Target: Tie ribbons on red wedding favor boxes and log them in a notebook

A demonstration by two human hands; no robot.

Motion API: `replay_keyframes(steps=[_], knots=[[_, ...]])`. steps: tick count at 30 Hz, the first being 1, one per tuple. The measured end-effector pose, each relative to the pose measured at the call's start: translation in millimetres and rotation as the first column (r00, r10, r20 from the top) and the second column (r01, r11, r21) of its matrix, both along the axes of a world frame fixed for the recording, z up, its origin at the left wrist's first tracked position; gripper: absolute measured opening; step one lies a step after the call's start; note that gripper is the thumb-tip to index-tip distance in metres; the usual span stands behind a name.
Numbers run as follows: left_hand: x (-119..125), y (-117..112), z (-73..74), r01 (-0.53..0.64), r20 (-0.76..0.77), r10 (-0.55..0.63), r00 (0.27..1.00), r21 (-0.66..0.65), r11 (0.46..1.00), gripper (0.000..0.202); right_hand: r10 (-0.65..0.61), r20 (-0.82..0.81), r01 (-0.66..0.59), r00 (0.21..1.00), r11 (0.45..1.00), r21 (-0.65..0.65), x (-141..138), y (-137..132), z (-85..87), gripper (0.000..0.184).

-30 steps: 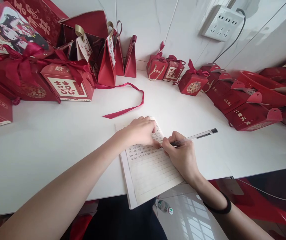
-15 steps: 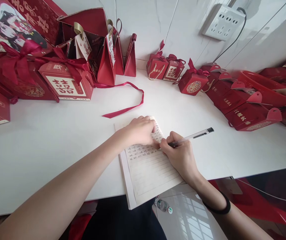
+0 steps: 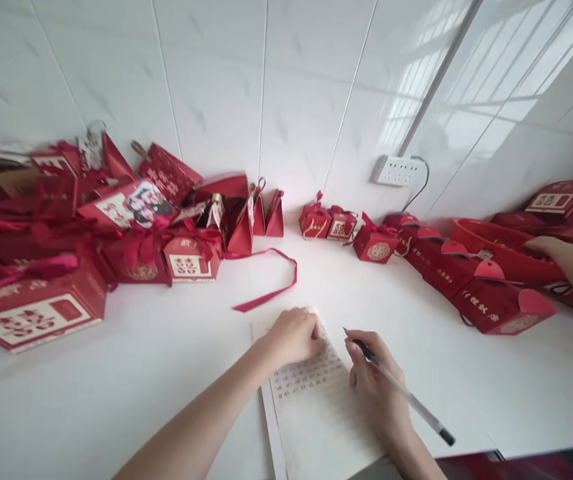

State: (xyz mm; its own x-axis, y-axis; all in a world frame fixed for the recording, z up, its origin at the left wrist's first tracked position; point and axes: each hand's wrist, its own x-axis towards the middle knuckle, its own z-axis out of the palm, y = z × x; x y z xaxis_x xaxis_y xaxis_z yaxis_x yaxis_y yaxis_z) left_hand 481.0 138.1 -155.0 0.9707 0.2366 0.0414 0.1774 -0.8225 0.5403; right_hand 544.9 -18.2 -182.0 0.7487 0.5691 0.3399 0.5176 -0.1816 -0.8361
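Right-hand fingers (image 3: 379, 348) pinch a pen (image 3: 419, 405), tip clear of the page; beside them, left-hand fingers (image 3: 309, 330) bend over the notebook (image 3: 323, 433), seemingly steadying it, grip unclear. Beyond the fingers: red boxes (image 3: 376, 245), contents hidden; farther right, a co-worker's hand (image 3: 549, 251) reaches into a red basin (image 3: 521, 265).

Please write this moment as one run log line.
left hand: on notebook | right hand: holding pen, tip off page | red ribbon: on table beyond notebook | another person's hand: at red basin
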Motion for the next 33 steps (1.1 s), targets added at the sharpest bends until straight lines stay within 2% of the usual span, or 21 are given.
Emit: replay_keyframes(steps=[2,6,9,12,16,24,27,29,31,33], knots=[[-1.3,1.1,-1.8,-0.027,0.018,0.026,0.999,0.04,0.999,0.011,0.013,0.051,-0.012,0.999,0.999,-0.034,3.7,4.2,-0.7,0.025],[-5.2,3.0,-3.2,-0.065,0.029,0.062,0.998,0.104,0.992,0.015,0.026,0.274,-0.013,0.961,0.999,-0.049,18.7,5.0,-5.4,0.024],[-8.1,5.0,-4.3,-0.038,0.051,0.033,0.998,0.101,0.994,0.014,0.036,0.391,0.001,0.92,0.996,-0.094,38.2,-5.1,-11.6,0.027],[-10.2,7.9,-5.9,-0.028,0.066,0.024,0.998,0.06,0.998,0.012,0.087,0.472,0.001,0.878,0.983,-0.184,60.5,-20.0,-17.4,0.037],[-11.3,11.8,-7.0,-0.062,0.154,0.057,0.986,0.028,0.998,0.013,0.18,0.544,-0.01,0.819,0.953,-0.301,81.4,-28.3,-25.3,0.039],[-17.3,24.8,1.0,-0.195,0.363,0.137,0.922,0.128,0.972,0.017,0.187,0.585,0.055,0.789,0.927,-0.37,92.5,-20.9,-44.4,0.048],[-28.0,35.3,0.7,-0.255,0.412,0.183,0.892,0.126,0.959,0.017,0.179,0.603,0.047,0.778,0.94,-0.339,90.2,-20.2,-37.8,0.04],[-37.1,44.0,-2.0,-0.301,0.42,0.232,0.877,0.106,0.948,0.017,0.166,0.628,0.036,0.76,0.955,-0.296,83.8,-12.4,-25.3,0.033],[-45.3,53.0,-5.9,-0.36,0.411,0.3,0.861,0.074,0.93,0.017,0.19,0.66,-0.008,0.727,0.963,-0.269,74.0,5.1,-8.1,0.03],[-50.7,60.9,-9.6,-0.427,0.395,0.377,0.838,0.045,0.903,0.016,0.297,0.667,-0.094,0.683,0.942,-0.323,62.6,31.6,10.7,0.029]])
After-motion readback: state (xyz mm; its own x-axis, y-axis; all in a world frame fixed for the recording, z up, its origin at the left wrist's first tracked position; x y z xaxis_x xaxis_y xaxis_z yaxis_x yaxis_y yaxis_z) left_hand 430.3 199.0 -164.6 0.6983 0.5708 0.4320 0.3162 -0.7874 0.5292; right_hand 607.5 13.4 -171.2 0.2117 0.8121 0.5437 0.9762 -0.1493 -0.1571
